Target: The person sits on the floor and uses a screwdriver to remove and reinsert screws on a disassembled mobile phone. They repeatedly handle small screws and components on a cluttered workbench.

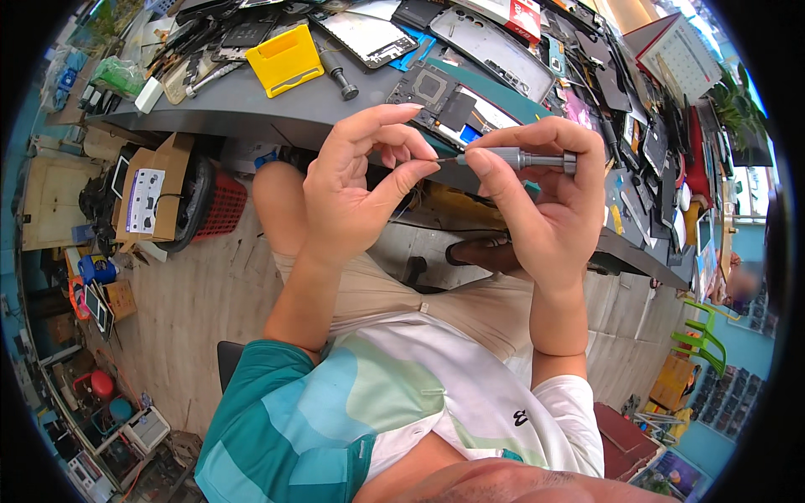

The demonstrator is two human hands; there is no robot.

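Note:
My right hand (pixel 553 184) is wrapped round a slim grey precision screwdriver (pixel 524 158), held level above the desk's front edge. Its thin dark shaft points left, toward my left hand (pixel 360 180). There the thumb and a fingertip pinch the tip of the shaft; whether a tiny screw or bit sits between them is too small to tell. Just beyond both hands lies an opened device (pixel 425 90) with its inner parts bare, partly covered by the right fingers. A second grey screwdriver (pixel 338 75) rests on the desk to the left of it.
Phone parts, frames and tools crowd the dark desk (pixel 243 117). A yellow plastic holder (pixel 285 60) and a white screen panel (pixel 366 39) lie at the back. A desk calendar (pixel 681 57) stands far right. On the floor at left are a cardboard box (pixel 172 168) and a red basket (pixel 225 201).

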